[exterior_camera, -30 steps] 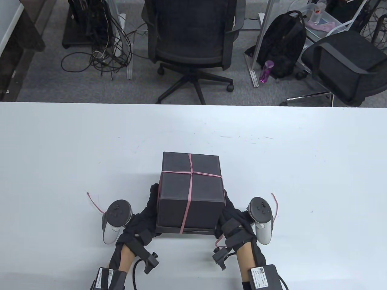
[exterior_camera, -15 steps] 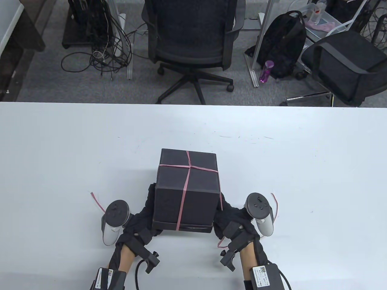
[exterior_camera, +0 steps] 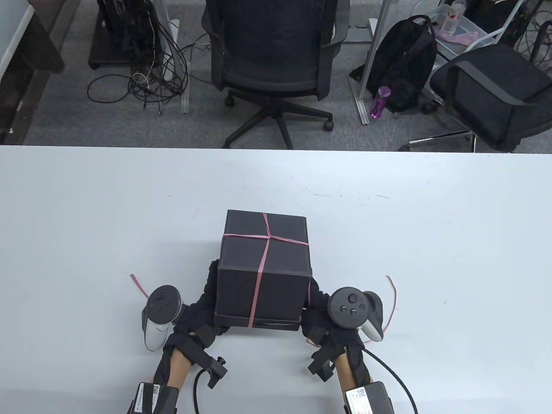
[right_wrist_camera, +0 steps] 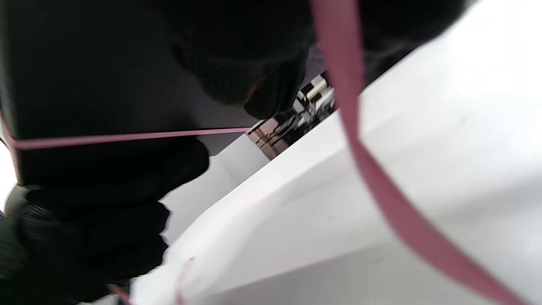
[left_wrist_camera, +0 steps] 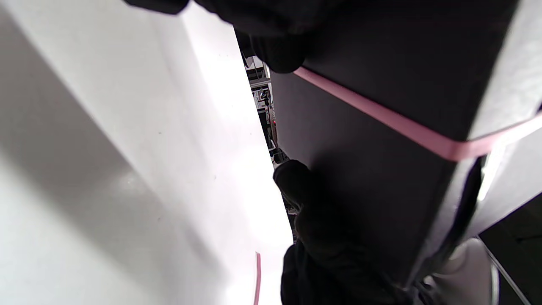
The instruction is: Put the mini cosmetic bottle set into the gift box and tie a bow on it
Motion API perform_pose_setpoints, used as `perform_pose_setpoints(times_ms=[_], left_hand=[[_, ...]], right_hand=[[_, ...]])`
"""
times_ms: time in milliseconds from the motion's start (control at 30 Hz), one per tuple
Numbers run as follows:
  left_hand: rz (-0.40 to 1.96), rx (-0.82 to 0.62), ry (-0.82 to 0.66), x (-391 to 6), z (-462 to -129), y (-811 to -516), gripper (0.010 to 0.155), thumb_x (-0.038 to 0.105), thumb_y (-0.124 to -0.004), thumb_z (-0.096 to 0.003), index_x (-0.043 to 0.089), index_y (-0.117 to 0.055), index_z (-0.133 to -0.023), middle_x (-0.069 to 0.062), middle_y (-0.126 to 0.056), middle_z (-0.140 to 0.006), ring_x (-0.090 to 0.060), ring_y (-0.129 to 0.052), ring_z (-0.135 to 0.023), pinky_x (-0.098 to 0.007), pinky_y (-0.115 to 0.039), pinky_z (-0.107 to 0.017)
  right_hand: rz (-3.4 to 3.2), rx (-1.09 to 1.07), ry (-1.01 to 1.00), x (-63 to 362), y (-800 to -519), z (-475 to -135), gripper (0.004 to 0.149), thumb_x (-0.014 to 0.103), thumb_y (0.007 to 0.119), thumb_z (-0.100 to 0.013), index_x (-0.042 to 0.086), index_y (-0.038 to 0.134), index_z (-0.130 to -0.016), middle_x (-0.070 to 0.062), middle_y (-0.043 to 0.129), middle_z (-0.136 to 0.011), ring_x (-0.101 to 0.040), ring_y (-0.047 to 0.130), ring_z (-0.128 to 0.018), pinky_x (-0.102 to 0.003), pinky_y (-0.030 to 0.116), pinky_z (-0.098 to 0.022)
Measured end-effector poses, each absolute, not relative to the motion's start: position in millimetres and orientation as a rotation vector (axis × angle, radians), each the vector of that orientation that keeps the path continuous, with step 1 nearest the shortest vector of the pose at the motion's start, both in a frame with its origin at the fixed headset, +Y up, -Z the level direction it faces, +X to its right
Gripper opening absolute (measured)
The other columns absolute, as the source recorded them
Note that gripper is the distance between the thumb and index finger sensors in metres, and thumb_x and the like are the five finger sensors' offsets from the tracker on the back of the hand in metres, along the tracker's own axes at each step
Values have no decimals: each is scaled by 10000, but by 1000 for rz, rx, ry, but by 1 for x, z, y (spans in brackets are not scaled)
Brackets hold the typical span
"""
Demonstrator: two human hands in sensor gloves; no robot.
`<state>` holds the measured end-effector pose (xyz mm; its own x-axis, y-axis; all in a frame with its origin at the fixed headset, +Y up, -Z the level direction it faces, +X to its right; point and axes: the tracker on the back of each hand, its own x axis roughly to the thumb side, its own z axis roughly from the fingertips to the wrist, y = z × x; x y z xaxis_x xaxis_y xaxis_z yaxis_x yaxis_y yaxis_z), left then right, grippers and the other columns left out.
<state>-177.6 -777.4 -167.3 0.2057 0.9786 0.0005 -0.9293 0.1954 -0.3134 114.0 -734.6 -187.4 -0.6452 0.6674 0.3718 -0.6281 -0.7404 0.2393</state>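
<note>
While my left hand [exterior_camera: 196, 312] gripped the left side of the gift box [exterior_camera: 263, 267], fingers curled against its wall, my right hand [exterior_camera: 321, 315] held the right side the same way, and the box was tipped up between them, its near edge lifted off the table [exterior_camera: 86, 215]! From the left wrist view, my gloved fingers [left_wrist_camera: 305, 195] pressed flat on the dark wall with a gap of daylight showing under the box. The pink ribbon [exterior_camera: 264, 254] crossed on the top face and ran down the near side and round both flanks. One loose end lay on the table left of my left hand, and the other curved away right of my right hand; from the right wrist view it hung slack just in front of the lens. The box was closed, so I could not tell what lay inside. Beyond the far edge of the table stood a black office chair [exterior_camera: 276, 56].
</note>
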Motion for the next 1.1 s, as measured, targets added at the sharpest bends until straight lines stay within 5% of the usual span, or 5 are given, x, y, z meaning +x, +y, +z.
perform_pose_setpoints(times_ms=[333, 433, 633, 867, 1100], left_hand=[[814, -86, -152, -173, -163, -763, 745, 321, -677, -587, 187, -154, -1101, 21, -818, -979, -59, -889, -209, -278, -844, -202], [548, 16, -154, -166, -159, -757, 747, 364, -676, -577, 120, -205, -1102, 31, -866, -918, -56, -890, -186, -273, -845, -185], [245, 146, -146, -158, -154, -747, 697, 435, -655, -561, 76, -422, -1111, 11, -935, -802, -45, -889, -159, -264, -848, -160], [107, 189, -151, -161, -153, -738, 612, 520, -657, -485, 179, -742, -985, 58, -987, -667, -47, -891, -154, -270, -851, -156], [117, 202, -180, -161, -152, -731, 563, 523, -636, -472, 206, -836, -892, 67, -997, -674, -49, -895, -164, -273, -855, -165]], right_hand=[[2803, 627, -135, 92, -730, -175, 889, 322, 753, -493, -111, 200, -1038, -90, 970, -592, -58, 875, -103, -246, 841, -98], [2953, 616, -265, 88, -729, -172, 833, 367, 728, -485, -127, 379, -1057, -71, 961, -476, -53, 871, -86, -239, 838, -78], [3059, 608, -316, 89, -726, -172, 654, 437, 651, -463, -75, 640, -871, -46, 935, -384, -58, 843, -68, -250, 822, -55], [3028, 606, -323, 96, -718, -172, 706, 526, 570, -399, -6, 735, -833, -68, 941, -387, -67, 837, -90, -269, 825, -75], [2935, 640, -276, 103, -715, -176, 610, 502, 553, -422, 77, 872, -722, -78, 959, -365, -79, 844, -91, -285, 831, -83]])
